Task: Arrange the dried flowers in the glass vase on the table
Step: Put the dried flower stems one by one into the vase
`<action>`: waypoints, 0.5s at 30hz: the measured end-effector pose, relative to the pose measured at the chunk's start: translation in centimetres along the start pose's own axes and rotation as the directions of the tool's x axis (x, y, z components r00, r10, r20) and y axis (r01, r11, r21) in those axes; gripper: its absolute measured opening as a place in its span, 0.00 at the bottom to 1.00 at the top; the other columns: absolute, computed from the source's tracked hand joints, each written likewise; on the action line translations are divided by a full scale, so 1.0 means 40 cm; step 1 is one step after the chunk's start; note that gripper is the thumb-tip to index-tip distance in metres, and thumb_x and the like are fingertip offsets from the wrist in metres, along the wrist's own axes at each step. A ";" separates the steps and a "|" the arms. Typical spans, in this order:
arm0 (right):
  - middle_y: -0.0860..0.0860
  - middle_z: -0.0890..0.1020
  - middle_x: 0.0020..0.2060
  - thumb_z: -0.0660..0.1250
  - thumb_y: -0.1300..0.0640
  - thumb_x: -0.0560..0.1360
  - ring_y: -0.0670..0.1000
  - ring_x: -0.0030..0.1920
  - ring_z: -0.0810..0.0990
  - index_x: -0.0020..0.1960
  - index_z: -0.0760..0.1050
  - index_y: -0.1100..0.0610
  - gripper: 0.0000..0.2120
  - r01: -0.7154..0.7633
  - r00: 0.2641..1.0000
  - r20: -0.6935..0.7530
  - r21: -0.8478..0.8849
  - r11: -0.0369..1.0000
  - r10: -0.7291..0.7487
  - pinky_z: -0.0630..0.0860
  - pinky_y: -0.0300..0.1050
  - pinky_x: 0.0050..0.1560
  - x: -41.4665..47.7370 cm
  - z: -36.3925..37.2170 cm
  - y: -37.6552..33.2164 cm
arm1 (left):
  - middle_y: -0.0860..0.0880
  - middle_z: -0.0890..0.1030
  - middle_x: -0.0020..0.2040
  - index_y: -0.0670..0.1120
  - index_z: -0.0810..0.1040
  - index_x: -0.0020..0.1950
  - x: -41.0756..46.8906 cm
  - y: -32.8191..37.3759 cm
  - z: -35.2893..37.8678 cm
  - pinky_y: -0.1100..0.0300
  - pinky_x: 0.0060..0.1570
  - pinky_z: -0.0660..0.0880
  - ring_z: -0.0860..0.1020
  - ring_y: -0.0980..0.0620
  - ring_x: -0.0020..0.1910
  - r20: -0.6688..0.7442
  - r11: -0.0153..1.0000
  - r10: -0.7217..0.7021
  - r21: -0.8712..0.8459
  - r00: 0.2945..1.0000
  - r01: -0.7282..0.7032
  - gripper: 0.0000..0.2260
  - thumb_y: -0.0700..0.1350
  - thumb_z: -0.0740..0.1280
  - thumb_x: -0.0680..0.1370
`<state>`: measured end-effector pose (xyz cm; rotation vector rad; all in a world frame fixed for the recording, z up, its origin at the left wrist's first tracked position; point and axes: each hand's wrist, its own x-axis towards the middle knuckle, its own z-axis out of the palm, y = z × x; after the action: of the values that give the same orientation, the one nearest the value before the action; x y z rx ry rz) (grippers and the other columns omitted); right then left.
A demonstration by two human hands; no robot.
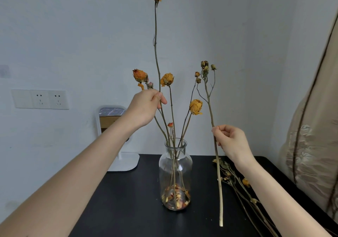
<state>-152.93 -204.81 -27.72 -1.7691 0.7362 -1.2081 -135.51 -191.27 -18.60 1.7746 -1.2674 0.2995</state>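
A clear glass vase is set on the black surface, several dried yellow and orange roses standing in it. The tallest yellow-headed stem is pinched by the left hand above the vase's mouth. A branched stem of small dried buds is gripped upright by the right hand, just right of the vase. More dried stems are laid on the surface farther right.

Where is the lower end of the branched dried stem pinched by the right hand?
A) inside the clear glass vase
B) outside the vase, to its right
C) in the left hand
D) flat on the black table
B: the right hand holds the branched dried stem upright, its cut end right of the clear glass vase, outside it.
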 end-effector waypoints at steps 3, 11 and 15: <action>0.48 0.72 0.25 0.64 0.57 0.77 0.37 0.23 0.72 0.42 0.77 0.56 0.06 0.005 1.000 0.008 -0.010 1.000 -0.004 0.69 0.35 0.36 0.000 0.004 0.003 | 0.53 0.70 0.31 0.45 0.80 0.48 -0.007 -0.005 0.012 0.64 0.39 0.68 0.70 0.55 0.35 0.063 0.999 -0.021 -0.026 0.998 0.023 0.15 0.43 0.54 0.81; 0.48 0.72 0.25 0.64 0.57 0.77 0.41 0.26 0.72 0.41 0.76 0.55 0.06 -0.010 1.000 0.019 -0.006 1.000 0.010 0.69 0.33 0.35 -0.004 0.007 0.008 | 0.52 0.69 0.28 0.50 0.75 0.39 0.000 0.000 0.038 0.68 0.20 0.60 0.64 0.59 0.21 0.128 0.934 -0.175 -0.291 0.976 0.205 0.11 0.45 0.58 0.80; 0.49 0.73 0.25 0.64 0.57 0.77 0.41 0.26 0.71 0.43 0.76 0.56 0.05 -0.013 1.000 0.023 -0.009 1.000 0.013 0.69 0.34 0.36 -0.005 0.006 0.009 | 0.52 0.69 0.27 0.50 0.76 0.39 -0.006 0.000 0.046 0.69 0.21 0.61 0.66 0.60 0.19 0.135 0.927 -0.180 -0.309 0.974 0.214 0.15 0.47 0.54 0.82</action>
<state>-152.80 -204.72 -28.15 -1.7798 0.7394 -1.1758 -136.16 -192.54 -19.80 1.6314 -1.1243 -0.1133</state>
